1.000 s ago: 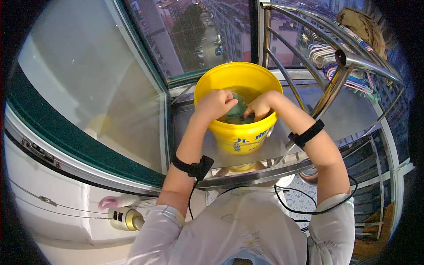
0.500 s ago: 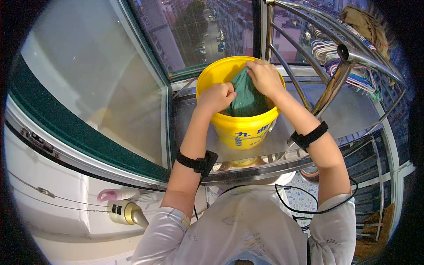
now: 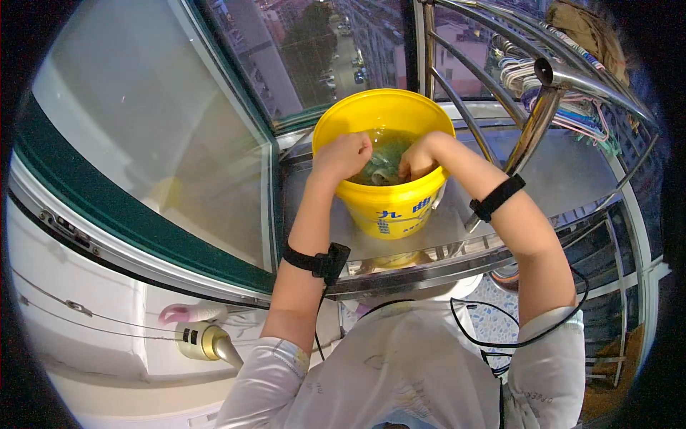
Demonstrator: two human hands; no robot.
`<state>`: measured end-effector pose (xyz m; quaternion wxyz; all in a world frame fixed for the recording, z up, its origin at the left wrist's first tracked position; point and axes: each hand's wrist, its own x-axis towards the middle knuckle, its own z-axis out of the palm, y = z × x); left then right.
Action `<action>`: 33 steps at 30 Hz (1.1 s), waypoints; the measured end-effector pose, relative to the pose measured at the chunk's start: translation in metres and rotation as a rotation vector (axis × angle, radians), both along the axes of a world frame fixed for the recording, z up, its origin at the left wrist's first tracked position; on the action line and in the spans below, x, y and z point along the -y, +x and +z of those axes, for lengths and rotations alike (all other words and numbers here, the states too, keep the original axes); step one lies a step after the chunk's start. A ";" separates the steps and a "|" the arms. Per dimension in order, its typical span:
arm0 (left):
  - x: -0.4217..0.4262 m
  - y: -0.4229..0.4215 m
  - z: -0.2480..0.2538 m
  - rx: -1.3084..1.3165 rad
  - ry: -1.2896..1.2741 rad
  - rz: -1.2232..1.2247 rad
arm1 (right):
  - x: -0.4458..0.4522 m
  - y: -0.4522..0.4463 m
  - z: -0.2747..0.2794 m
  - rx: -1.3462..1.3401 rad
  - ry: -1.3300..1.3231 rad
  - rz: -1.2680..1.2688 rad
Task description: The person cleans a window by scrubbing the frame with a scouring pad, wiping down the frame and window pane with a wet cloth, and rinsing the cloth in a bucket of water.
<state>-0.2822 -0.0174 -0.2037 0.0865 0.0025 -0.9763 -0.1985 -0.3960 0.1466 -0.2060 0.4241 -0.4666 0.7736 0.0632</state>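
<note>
A yellow bucket (image 3: 389,203) with blue lettering holds water and a green cloth (image 3: 384,164), which lies mostly under the surface. Over the bucket's left side, my left hand (image 3: 348,154) is curled closed at the cloth's edge. My right hand (image 3: 423,154) reaches down inside the right part of the rim, its fingers bent and pinched together at the cloth. The fingertips of both hands are partly hidden.
The bucket stands on a metal ledge (image 3: 471,207) by the window. A curved steel rail (image 3: 532,136) and a bunch of hangers (image 3: 529,79) are on the right. A green-framed glass pane (image 3: 164,143) borders the left. A black cable (image 3: 464,332) hangs near my body.
The green cloth, earlier lifted up toward the rim, has gone down into the water. My right hand has moved down with it, while my left hand stays near the left rim.
</note>
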 end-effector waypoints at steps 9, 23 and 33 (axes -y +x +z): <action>0.007 -0.006 -0.007 -0.017 -0.006 -0.049 | -0.003 0.020 0.011 -0.347 -0.091 -0.067; 0.009 -0.009 -0.006 0.018 -0.055 -0.093 | -0.004 0.014 0.004 -0.470 -0.392 0.171; -0.001 0.002 0.002 -0.008 -0.051 -0.045 | -0.006 0.014 0.012 -0.914 -1.189 -0.343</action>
